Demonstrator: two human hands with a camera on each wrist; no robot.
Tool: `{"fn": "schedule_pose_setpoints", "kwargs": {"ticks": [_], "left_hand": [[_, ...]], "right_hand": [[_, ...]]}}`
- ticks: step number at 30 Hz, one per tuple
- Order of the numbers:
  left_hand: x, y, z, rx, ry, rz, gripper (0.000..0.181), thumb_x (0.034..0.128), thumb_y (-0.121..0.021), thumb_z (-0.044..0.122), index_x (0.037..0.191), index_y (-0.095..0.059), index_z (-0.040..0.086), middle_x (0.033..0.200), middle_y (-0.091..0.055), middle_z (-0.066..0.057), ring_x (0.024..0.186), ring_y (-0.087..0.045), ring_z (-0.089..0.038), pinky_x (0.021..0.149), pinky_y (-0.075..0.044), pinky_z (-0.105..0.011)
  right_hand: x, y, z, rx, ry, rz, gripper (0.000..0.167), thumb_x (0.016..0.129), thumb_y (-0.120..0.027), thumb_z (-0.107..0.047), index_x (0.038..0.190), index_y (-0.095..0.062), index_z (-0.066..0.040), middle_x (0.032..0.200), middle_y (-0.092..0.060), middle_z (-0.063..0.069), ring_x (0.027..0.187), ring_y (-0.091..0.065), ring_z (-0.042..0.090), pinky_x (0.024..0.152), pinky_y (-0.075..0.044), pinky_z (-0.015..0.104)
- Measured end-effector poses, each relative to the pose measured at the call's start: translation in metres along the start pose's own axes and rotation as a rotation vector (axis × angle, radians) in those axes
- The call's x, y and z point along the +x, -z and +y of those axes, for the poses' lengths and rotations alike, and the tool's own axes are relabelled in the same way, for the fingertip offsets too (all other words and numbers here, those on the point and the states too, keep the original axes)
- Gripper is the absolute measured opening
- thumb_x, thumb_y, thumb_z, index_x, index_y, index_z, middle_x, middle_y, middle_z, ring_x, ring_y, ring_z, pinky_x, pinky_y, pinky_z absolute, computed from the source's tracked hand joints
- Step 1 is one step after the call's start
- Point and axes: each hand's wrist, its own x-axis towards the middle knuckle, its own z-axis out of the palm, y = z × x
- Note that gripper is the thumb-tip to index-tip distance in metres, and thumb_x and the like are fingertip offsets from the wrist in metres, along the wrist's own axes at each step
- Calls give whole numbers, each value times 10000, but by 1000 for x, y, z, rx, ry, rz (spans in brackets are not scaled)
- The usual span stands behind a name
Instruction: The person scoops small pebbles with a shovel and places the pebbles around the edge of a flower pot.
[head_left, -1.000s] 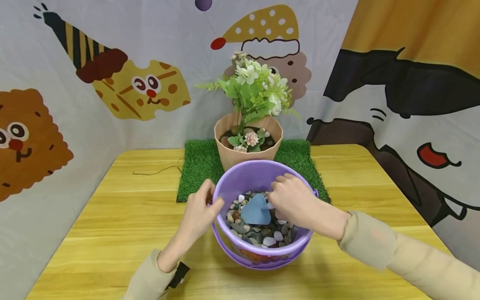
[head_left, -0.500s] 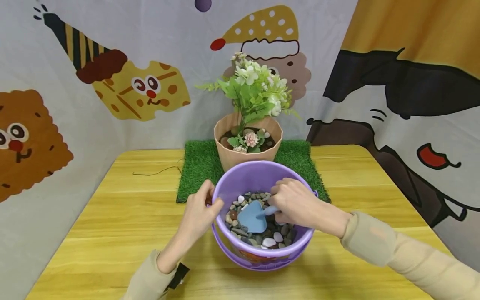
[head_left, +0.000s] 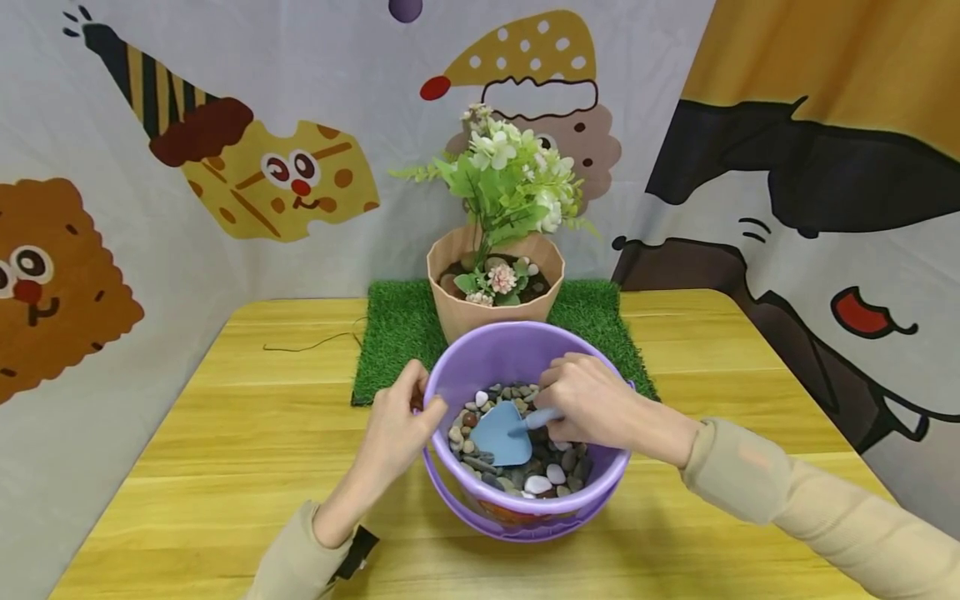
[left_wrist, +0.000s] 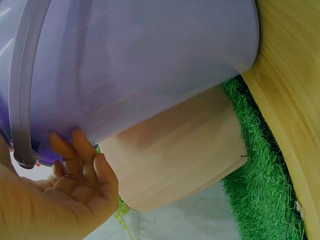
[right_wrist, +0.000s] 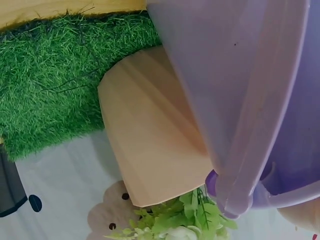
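A purple bucket (head_left: 495,354) stands at the middle of the table in the head view, holding grey, brown and white pebbles (head_left: 537,484). My left hand (head_left: 393,429) grips its left rim, thumb on the rim's edge and fingers at the outer wall. Those curled fingers also show beside the bucket wall (left_wrist: 150,60) in the left wrist view. Inside the bucket, my right hand (head_left: 588,400) holds a small blue toy shovel (head_left: 502,437) by its handle. The blade lies on the pebbles, pointing left. In the right wrist view the bucket (right_wrist: 215,60) hides the right hand's fingers.
Right behind the bucket, a peach flowerpot (head_left: 491,315) with white flowers and green leaves stands on a green turf mat (head_left: 397,350). A thin dark wire (head_left: 311,342) lies left of the mat. A printed cloth (head_left: 300,50) hangs behind the wooden table (head_left: 247,433).
The shovel's blade has moved left and a little toward me across the pebbles, and more of its handle now shows. My left hand has stayed on the rim.
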Motion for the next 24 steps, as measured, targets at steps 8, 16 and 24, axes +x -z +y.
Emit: {"fn": "schedule_pose_setpoints", "kwargs": {"ticks": [8, 16, 24], "left_hand": [[-1, 0, -1, 5, 1, 1, 124, 762, -576, 48, 786, -464, 97, 655, -591, -66, 577, -554, -126, 464, -501, -205], [-1, 0, -1, -9, 0, -6, 128, 761, -577, 39, 789, -464, 93, 662, -594, -74, 582, -558, -130, 468, -507, -208], [0, 0, 0, -13, -4, -3, 122, 762, -574, 44, 789, -465, 92, 654, -589, -70, 577, -555, -128, 461, -507, -211]], "right_hand": [[1, -2, 9, 111, 56, -20, 130, 570, -722, -132, 601, -624, -211, 607, -579, -97, 564, -487, 75, 583, -443, 232], [-1, -2, 17, 235, 36, -67, 148, 613, -754, -171, 757, -738, -202, 737, -683, -87, 651, -557, 50, 604, -470, 183], [-2, 3, 24, 335, -83, -108, 198, 634, -750, -172, 832, -755, -185, 826, -716, -71, 721, -620, 35, 660, -526, 211]]}}
